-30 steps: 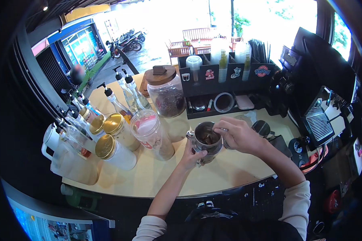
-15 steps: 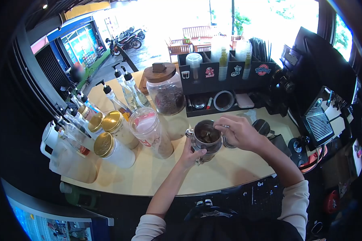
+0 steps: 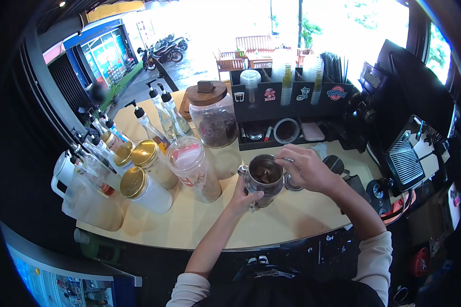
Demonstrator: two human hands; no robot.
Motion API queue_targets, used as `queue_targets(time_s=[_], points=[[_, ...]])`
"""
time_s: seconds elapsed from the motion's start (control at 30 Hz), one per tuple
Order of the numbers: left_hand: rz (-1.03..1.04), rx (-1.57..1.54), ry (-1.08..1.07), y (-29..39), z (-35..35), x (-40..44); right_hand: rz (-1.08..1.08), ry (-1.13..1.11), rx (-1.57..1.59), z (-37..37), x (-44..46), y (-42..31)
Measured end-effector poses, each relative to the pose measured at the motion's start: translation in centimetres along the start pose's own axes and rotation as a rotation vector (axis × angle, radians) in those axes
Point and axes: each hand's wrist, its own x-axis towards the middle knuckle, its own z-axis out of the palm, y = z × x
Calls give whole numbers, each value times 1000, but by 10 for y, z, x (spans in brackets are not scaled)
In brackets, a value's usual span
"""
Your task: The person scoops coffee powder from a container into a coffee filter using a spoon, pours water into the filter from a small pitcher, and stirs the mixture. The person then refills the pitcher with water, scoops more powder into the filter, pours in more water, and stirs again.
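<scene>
A round metal cup (image 3: 266,170) with dark contents stands at the front middle of the counter, a handle on its left side. Below its rim shows a darker, glassy-looking lower part; whether that is a separate vessel I cannot tell. My left hand (image 3: 243,197) is closed around this lower part, thumb across the front. Over the cup's right rim, my right hand (image 3: 305,168) pinches the end of a thin metal utensil (image 3: 288,159), which looks like a spoon; its other end is hidden. Right behind the cup, partly covered by my right hand, sits a small round metal item (image 3: 292,183).
Left of the cup stand a tall clear container (image 3: 195,171), gold-lidded jars (image 3: 147,189) and several pump bottles (image 3: 152,124). A wooden-lidded glass jar (image 3: 212,120) and a black cup organizer (image 3: 292,94) line the back. A dark machine (image 3: 407,153) is at right.
The view has shifted slightly, so the background sits a little lower and to the right. My right hand has moved very little at the cup's rim; my left hand keeps its hold.
</scene>
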Motion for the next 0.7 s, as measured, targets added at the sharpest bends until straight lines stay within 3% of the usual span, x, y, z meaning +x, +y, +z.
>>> queue_targets(time_s=[0.17,0.23,0.43,0.53,0.6,0.7], points=[[-15,-35,6,-2,-1,-1,48,-66,75,-3,0,-8],[-29,-44,20,-1,-1,-2,13,-3,-34,-1,-1,2],[-136,139,56,28,4,-4,66,-34,81,-3,-3,1],[49,431,114,47,17,-10,53,-37,48,-3,-2,8],[251,734,429,56,27,-21,15,-51,109,-3,-6,9],[378,906,569,57,41,-37,-23,-39,114,-3,-6,13]])
